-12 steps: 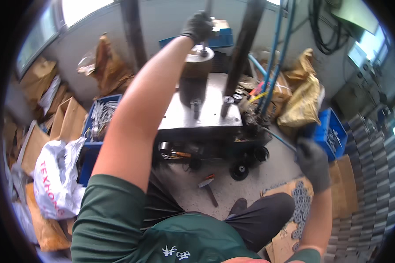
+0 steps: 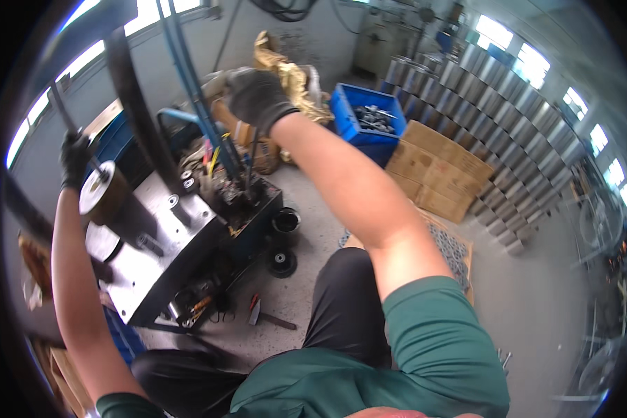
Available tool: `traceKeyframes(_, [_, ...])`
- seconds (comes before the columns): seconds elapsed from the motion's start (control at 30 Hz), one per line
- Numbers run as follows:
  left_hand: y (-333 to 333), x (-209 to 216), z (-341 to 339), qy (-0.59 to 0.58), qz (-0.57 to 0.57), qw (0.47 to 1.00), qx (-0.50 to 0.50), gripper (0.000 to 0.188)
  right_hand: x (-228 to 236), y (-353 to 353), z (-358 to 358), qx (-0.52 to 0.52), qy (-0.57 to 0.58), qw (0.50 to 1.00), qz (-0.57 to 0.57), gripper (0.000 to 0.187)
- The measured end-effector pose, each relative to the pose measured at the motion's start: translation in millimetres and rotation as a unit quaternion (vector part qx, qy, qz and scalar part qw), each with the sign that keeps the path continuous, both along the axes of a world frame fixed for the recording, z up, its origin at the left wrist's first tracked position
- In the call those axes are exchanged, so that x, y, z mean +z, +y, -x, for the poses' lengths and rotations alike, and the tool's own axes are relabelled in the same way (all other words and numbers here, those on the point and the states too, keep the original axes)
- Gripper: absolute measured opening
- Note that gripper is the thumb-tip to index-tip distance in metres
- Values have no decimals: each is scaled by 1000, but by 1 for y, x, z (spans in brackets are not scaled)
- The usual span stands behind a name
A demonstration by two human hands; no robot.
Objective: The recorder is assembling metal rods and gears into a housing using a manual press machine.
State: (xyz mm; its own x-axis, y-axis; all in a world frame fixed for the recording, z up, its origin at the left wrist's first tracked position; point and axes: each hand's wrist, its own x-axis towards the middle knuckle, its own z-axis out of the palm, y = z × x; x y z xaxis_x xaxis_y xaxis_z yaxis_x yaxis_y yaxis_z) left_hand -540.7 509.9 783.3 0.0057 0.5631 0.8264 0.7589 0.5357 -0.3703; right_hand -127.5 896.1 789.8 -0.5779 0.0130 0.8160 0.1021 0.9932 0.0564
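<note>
My left hand [image 2: 74, 157], in a dark glove, is closed round a slim metal rod [image 2: 95, 164]. The rod's lower end meets the top of a thick metal cylinder [image 2: 103, 195] that stands on the steel plate [image 2: 129, 282] of a press. My right hand [image 2: 258, 97], gloved too, is closed at the top of a thin upright lever [image 2: 252, 157], beside two blue pipes [image 2: 188, 83]. Its fingertips face away from me and are partly hidden. A short round post [image 2: 177, 207] rises from the plate's far right part.
A hammer [image 2: 268, 318] and black round parts [image 2: 281, 261] lie on the floor near my knees. A blue crate [image 2: 369, 111] holds metal pieces. Cardboard [image 2: 439, 171] leans before stacked metal tubes [image 2: 494, 104]. Flat metal rings [image 2: 453, 244] lie to my right.
My view has swung to the right, so the press now sits further left. My right hand has risen from low on the right to the lever. My left hand stays on the rod.
</note>
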Motion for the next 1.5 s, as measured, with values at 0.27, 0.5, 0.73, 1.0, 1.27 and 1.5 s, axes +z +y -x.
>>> traceKeyframes(0.27, [-1,-12,47,-387,-144,887,-205,11,30,-24,-36,-55,-95,987,115,38])
traceKeyframes(0.5, [35,-46,-52,-444,-195,811,-327,27,19,-12,-32,-110,-151,970,155,46])
traceKeyframes(0.73, [18,-105,-248,-484,-317,564,-589,36,-11,-7,-35,-19,-47,999,14,28])
traceKeyframes(1.0, [48,-170,-429,-786,-404,236,-403,30,-45,-32,-136,34,-130,988,75,17])
traceKeyframes(1.27, [61,-241,-372,-854,-390,-56,-339,12,-149,-115,-174,145,170,911,347,47])
traceKeyframes(1.5, [78,-260,-336,-855,-427,-43,-292,31,-304,-135,-193,162,122,389,899,52])
